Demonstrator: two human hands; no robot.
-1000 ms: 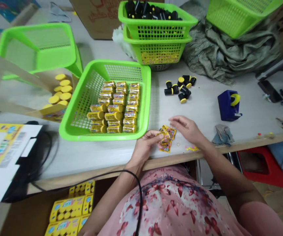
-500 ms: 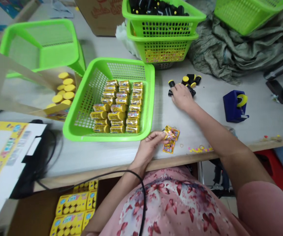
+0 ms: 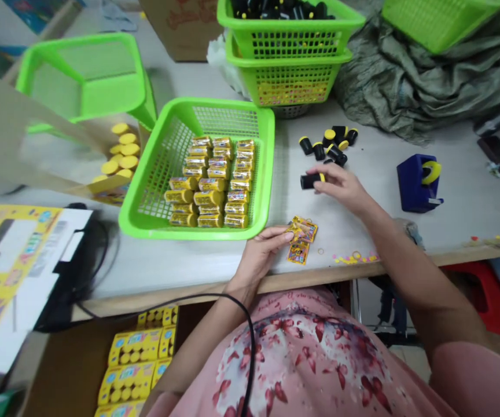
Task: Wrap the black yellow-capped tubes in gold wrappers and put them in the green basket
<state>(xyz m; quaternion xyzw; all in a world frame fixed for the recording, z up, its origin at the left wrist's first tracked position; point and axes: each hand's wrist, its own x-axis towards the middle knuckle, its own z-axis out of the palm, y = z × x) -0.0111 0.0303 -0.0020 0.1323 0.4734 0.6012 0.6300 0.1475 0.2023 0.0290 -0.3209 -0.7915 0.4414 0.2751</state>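
My right hand (image 3: 343,186) grips a small black tube with a yellow cap (image 3: 311,180) just above the table, a little in front of a loose cluster of the same black tubes (image 3: 328,142). My left hand (image 3: 261,253) pinches the edge of a small stack of yellow-orange printed labels (image 3: 302,236) lying near the table's front edge. Left of both hands stands a green mesh basket (image 3: 163,174) holding rows of label-wrapped tubes (image 3: 213,182).
Two stacked green baskets (image 3: 289,58) sit at the back, the upper one full of black tubes. A blue tape dispenser (image 3: 417,182) stands to the right, crumpled grey-green cloth (image 3: 427,75) behind it. A tilted green basket (image 3: 85,75), yellow caps (image 3: 120,153) and printed cartons (image 3: 11,255) lie left.
My right hand reached from the labels to the cluster of black tubes, took one, and has drawn back toward me with it. My left hand has stayed on the labels.
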